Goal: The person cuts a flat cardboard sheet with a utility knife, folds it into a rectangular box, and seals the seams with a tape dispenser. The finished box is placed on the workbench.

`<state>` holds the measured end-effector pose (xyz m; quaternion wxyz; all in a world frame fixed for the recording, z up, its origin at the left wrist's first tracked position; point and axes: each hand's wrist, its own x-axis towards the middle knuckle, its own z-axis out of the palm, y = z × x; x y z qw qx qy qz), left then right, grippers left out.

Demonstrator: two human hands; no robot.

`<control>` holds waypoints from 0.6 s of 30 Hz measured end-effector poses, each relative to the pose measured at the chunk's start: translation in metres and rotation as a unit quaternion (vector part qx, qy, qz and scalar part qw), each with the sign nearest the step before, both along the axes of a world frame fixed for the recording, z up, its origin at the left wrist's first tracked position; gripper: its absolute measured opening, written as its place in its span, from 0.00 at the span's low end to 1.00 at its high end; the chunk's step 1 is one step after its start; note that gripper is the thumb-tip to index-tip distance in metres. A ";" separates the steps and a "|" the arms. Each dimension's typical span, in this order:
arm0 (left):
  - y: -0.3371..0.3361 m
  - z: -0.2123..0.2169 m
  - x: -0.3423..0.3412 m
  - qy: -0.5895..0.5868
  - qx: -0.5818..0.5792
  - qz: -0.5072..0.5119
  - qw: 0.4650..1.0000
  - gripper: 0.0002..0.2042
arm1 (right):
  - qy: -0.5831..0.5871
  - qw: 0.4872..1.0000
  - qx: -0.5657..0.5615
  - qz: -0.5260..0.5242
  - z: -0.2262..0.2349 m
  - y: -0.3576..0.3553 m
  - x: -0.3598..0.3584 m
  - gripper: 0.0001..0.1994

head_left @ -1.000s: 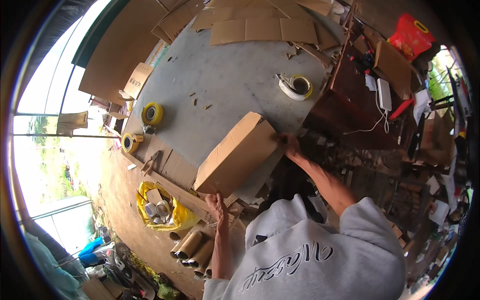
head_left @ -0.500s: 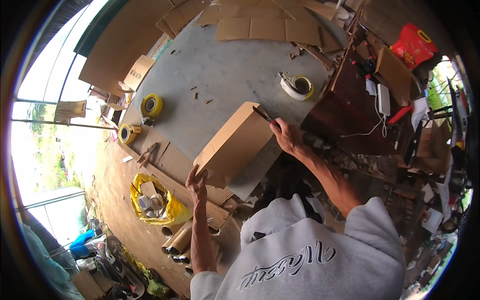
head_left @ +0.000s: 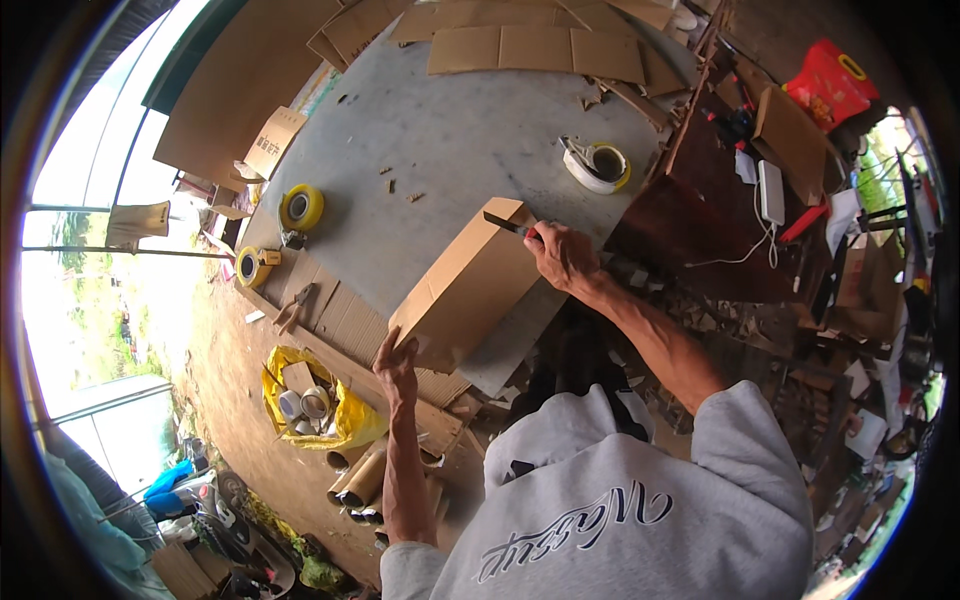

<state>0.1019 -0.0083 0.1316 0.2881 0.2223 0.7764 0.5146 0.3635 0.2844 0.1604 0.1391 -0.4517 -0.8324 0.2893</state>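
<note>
A long brown cardboard box point(head_left: 465, 285) stands slantwise on the grey tabletop point(head_left: 430, 150). At its near left end, my left hand point(head_left: 397, 368) grips the corner, thumb and fingers on the cardboard. My right hand point(head_left: 565, 258) is closed round the red handle of a knife point(head_left: 510, 225) at the far right end. Its dark blade points left and lies over the box's narrow upper face, close to the far edge. Whether the blade touches the cardboard I cannot tell.
Yellow tape rolls point(head_left: 301, 207) and pliers point(head_left: 296, 308) lie at the left edge, a tape dispenser point(head_left: 597, 165) at the right. Flattened cardboard point(head_left: 535, 50) covers the far side. A yellow bag point(head_left: 350, 425) and cardboard tubes point(head_left: 362, 482) sit below left; a dark wooden cabinet point(head_left: 690, 230) stands right.
My right hand has moved slightly left and up with the knife, so the blade now crosses the box's narrow face. My left hand keeps its hold on the box.
</note>
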 end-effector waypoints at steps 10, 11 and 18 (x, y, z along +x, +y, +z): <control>-0.014 0.007 -0.008 0.024 -0.038 -0.032 0.998 0.25 | -0.065 0.992 -0.001 -0.106 -0.025 0.070 0.057 0.15; -0.022 0.005 -0.010 0.039 -0.026 -0.039 0.998 0.24 | -0.048 0.970 -0.011 -0.236 -0.034 0.122 0.120 0.15; -0.011 0.003 -0.020 0.063 -0.016 -0.078 0.995 0.26 | -0.101 0.947 0.096 -0.289 0.013 0.151 0.224 0.19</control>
